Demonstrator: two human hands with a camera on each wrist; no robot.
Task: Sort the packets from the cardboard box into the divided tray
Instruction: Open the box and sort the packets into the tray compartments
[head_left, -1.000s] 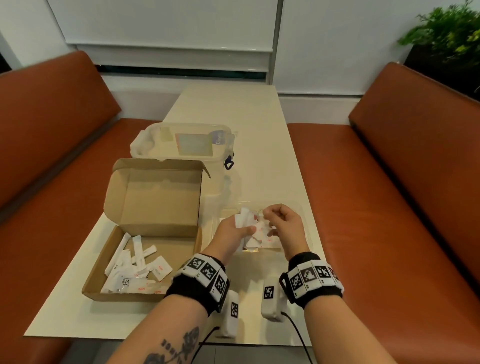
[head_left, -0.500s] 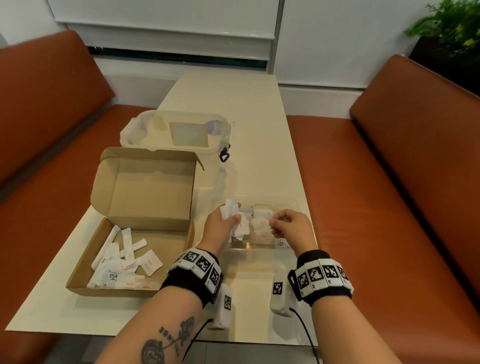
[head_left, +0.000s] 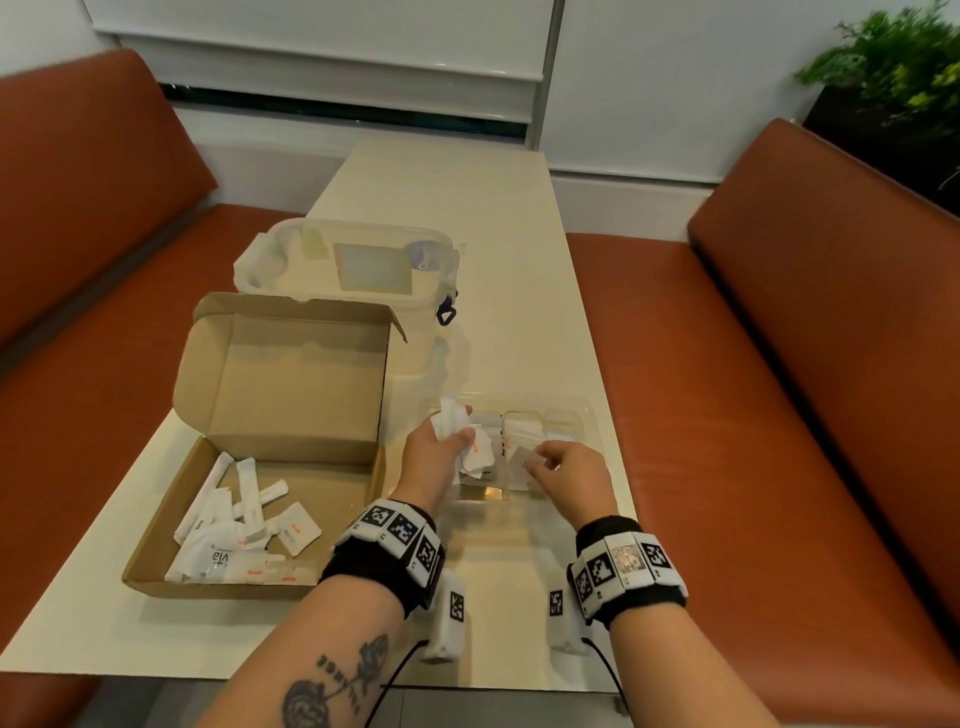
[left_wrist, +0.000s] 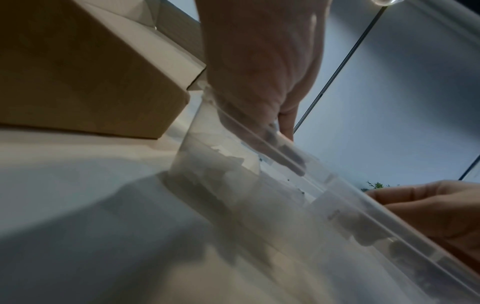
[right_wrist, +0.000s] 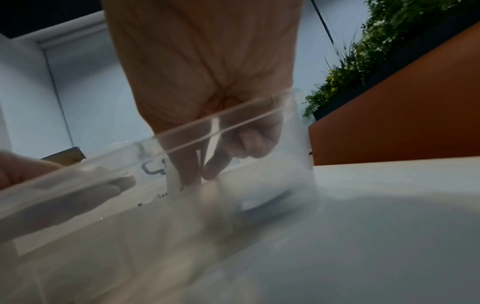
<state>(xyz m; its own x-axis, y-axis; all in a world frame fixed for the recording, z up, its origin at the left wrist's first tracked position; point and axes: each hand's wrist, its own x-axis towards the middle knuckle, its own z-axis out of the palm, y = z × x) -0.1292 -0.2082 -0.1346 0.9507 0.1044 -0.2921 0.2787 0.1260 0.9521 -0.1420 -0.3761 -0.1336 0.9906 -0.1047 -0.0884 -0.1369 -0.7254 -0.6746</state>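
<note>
- Orange bench seats are flanking the cream table (head_left: 498, 249) on both sides.
- At the left, the cardboard box (head_left: 270, 415) is sitting open, with loose packets (head_left: 244, 525) still lying inside.
- Beside it, the left hand (head_left: 434, 457) is gripping a bunch of packets, fingers curled.
- Rightward, the right hand (head_left: 569, 475) is pinching one packet (head_left: 522, 460) over the divided tray (head_left: 589, 415); ideally it is lowering into the matching compartment before letting go.
</note>
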